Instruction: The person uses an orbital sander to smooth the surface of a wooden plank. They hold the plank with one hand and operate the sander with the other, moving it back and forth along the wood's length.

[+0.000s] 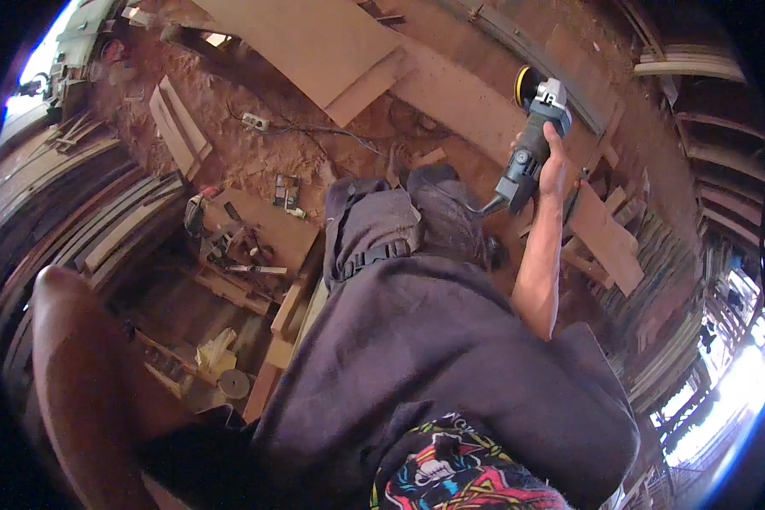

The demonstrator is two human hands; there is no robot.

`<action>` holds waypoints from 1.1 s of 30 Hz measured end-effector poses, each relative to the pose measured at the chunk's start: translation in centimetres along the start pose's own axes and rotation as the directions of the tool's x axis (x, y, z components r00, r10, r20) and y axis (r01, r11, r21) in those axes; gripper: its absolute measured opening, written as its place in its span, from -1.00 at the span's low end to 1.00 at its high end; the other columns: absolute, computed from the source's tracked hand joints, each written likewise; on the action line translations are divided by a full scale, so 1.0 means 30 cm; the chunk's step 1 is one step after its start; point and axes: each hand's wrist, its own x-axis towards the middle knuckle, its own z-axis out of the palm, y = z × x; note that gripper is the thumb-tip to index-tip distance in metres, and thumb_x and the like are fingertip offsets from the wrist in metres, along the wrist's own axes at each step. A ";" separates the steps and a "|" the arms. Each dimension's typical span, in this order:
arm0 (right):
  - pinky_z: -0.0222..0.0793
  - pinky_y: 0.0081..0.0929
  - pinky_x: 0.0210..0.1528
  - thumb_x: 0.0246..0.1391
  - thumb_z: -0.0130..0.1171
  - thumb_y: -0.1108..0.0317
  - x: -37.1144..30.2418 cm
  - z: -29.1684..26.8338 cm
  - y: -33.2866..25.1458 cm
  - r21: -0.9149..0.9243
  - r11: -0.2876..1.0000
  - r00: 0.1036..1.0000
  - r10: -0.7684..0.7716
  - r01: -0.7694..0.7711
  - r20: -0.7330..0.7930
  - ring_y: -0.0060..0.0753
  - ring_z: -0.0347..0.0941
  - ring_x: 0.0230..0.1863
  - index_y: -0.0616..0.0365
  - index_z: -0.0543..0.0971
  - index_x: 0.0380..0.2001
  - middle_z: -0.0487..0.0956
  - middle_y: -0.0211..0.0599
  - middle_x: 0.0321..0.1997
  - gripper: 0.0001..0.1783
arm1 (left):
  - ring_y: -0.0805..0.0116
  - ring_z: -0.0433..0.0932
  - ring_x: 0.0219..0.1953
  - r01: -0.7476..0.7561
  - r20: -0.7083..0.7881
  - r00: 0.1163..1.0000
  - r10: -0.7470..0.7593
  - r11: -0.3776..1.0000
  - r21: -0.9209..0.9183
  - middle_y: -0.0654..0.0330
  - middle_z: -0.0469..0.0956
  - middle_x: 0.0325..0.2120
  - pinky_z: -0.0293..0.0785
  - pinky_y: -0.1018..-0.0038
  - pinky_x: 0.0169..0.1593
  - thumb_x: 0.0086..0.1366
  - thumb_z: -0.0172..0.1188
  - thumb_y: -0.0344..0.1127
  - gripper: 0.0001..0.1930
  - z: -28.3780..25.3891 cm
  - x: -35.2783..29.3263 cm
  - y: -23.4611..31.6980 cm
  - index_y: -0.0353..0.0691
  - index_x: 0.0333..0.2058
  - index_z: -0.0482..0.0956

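My right hand (552,163) is closed around the body of an angle grinder (529,151), lifted out in front of me on the right. The grinder has a blue-grey and black body, a silver head and a disc with a yellow rim (526,86) at its far end. Its cord (491,205) runs from the near end toward my legs. Below the grinder lies a long wooden board (450,89). On the left, my bent left arm (81,365) fills the edge of the view; the left hand itself does not show.
A wide wood panel (314,42) lies ahead. A power socket block (255,122) with a cable sits on the dusty ground. Stacked planks (102,212) line the left, and more timber (608,238) leans at the right. A low board with tools (246,246) stands left of my legs.
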 end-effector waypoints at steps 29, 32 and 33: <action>0.60 -0.42 -0.37 0.27 0.29 -0.12 0.024 -0.037 -0.073 -0.135 0.990 0.999 -0.039 0.039 0.004 -0.36 0.65 -0.43 0.21 0.56 -0.02 0.67 -0.21 -0.31 -0.43 | 0.22 0.69 -0.25 -0.002 -0.064 0.998 -0.011 0.980 -0.200 0.08 0.68 -0.23 0.61 0.32 -0.23 0.52 0.19 -0.15 -0.69 -0.023 0.014 -0.047 -0.33 -0.12 0.70; 0.56 -0.44 -0.39 0.26 0.33 -0.06 0.011 -0.033 -0.079 -0.091 0.995 0.999 -0.045 0.047 0.022 -0.45 0.61 -0.45 0.18 0.58 -0.05 0.64 -0.31 -0.35 -0.50 | 0.22 0.69 -0.25 0.016 -0.064 0.997 -0.031 0.974 -0.226 0.08 0.69 -0.24 0.61 0.32 -0.23 0.52 0.19 -0.16 -0.69 -0.025 0.008 -0.052 -0.34 -0.12 0.70; 0.54 -0.45 -0.40 0.25 0.35 -0.03 0.008 -0.028 -0.087 -0.088 0.995 0.999 -0.037 0.039 0.022 -0.48 0.59 -0.47 0.17 0.60 -0.07 0.63 -0.36 -0.37 -0.53 | 0.22 0.69 -0.25 0.019 -0.066 0.997 -0.035 0.972 -0.234 0.08 0.69 -0.24 0.61 0.32 -0.23 0.53 0.19 -0.16 -0.69 -0.022 0.008 -0.051 -0.34 -0.12 0.70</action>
